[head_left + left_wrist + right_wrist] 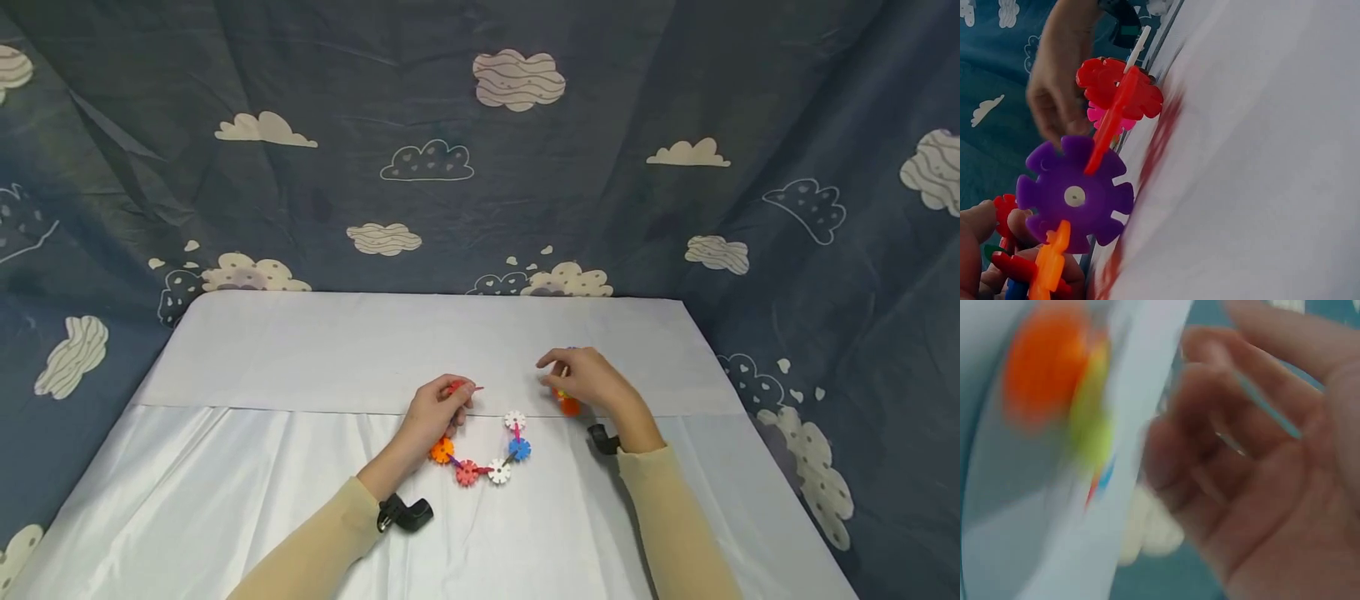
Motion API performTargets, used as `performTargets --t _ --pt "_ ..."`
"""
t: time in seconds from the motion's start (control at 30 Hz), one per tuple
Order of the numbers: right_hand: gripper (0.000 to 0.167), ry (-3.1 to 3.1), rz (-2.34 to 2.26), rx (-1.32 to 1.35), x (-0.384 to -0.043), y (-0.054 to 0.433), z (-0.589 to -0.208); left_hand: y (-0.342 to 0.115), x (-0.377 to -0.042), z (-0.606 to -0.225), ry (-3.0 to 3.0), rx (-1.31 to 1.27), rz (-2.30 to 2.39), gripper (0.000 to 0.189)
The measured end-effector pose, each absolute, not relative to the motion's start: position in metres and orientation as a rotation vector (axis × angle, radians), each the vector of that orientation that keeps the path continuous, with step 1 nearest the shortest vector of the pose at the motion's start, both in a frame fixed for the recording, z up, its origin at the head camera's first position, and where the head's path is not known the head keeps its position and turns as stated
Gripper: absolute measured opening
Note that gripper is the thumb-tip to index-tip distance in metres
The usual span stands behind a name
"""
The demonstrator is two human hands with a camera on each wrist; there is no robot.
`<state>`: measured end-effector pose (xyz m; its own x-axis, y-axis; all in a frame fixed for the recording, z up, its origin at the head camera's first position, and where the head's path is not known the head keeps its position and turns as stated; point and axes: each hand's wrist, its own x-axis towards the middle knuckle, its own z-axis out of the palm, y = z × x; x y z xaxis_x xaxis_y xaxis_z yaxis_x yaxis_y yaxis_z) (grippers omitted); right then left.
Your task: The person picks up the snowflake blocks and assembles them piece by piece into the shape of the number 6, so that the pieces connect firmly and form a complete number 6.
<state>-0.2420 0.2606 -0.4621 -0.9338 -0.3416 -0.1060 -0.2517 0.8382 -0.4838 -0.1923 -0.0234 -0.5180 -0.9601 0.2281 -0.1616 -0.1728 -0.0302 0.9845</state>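
My left hand [431, 417] pinches a red notched disc [1005, 212] between thumb and finger. From that hand a curved chain of linked flower-shaped discs lies on the white cloth: an orange disc [442, 450], a pinkish-red disc [467, 474], a white disc [499, 472], a blue disc [520, 450] and another white disc at its far end. Close up in the left wrist view, a purple disc [1107, 209] links to red and orange ones. Over at the right, my right hand [594, 382] hovers with loosely bent fingers and nothing in them, above an orange disc [569, 407] and a yellow disc [1091, 412].
White cloth [300, 358] covers the table. Behind and beside it hangs a dark blue curtain [337, 83] with printed clouds. A black camera [412, 515] is strapped at the left wrist, another black camera [602, 439] at the right.
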Motion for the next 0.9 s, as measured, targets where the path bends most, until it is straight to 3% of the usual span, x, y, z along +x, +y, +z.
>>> performTargets --t 0.1,0.23,0.9 --pt "0.033 2.728 -0.666 -0.3 -0.247 0.289 -0.466 -0.024 -0.191 -0.518 1.945 0.044 2.08 0.026" --pt "0.034 2.633 -0.715 -0.274 -0.251 0.305 -0.474 -0.024 -0.191 -0.519 1.937 0.05 2.086 0.026" --pt "0.021 2.694 -0.773 -0.221 -0.251 0.303 -0.461 -0.023 -0.192 -0.519 1.942 0.06 2.091 0.027"
